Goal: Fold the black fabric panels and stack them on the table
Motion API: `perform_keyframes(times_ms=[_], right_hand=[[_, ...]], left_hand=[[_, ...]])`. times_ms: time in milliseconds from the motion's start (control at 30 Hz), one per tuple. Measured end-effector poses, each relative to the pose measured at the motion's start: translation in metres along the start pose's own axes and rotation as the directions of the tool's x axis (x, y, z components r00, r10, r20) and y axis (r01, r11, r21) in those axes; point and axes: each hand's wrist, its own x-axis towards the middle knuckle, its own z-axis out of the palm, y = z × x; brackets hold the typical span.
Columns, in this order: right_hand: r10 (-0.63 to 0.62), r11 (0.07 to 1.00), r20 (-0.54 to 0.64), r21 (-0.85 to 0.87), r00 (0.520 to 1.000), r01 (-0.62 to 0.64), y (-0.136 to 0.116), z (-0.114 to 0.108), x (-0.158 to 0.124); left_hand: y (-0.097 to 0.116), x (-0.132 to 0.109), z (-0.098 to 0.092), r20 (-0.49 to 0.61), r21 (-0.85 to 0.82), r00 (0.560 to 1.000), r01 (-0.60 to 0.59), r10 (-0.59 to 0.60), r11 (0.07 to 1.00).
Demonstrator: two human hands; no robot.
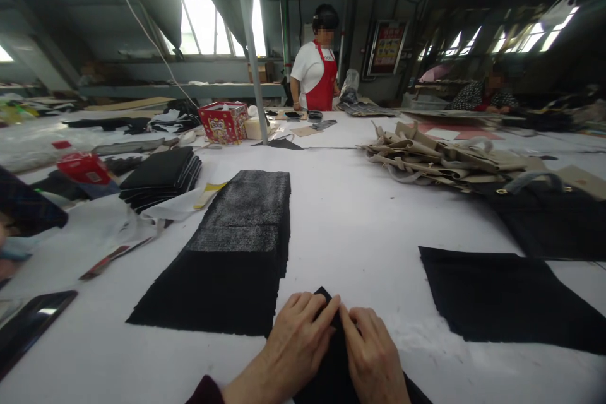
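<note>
A piece of black fabric (334, 369) lies on the white table (350, 221) right in front of me, its pointed far corner showing between my fingertips. On its left edge my left hand (300, 338) is closed, fingers curled and pressed onto the cloth. My right hand (372, 350) pinches the opposite edge, index finger close to the left fingertips. Ahead and to the left lie overlapping black fabric pieces (208, 293), the upper part coated with a whitish, speckled layer. Another flat black piece (506, 293) is at the right. My palms hide part of the held fabric.
A folded black stack (161, 170), a red-capped bottle (85, 167) and a phone-like dark slab (33, 322) sit left. Beige strapped bags (440, 154) are piled at right. A red patterned box (222, 122) stands by a pole (253, 44). A person in a red apron (324, 79) stands opposite.
</note>
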Motion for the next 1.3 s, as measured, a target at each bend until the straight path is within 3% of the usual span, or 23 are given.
perform_keyframes(times_ms=[200,600,1300], right_hand=[[-0.11,0.991,-0.037,-0.086,0.993,0.106,0.0,0.0,0.005],[-0.175,0.978,-0.033,-0.117,0.984,0.17,0.003,-0.001,0.01],[-0.175,0.979,-0.033,-0.112,0.984,0.17,0.004,0.0,0.01]], left_hand=[[-0.002,0.001,0.002,-0.03,-0.005,0.999,0.03,-0.03,1.0],[-0.007,0.0,0.005,-0.045,-0.064,0.997,0.063,-0.066,0.996],[-0.005,-0.001,0.006,-0.095,-0.059,0.99,0.101,-0.106,0.993]])
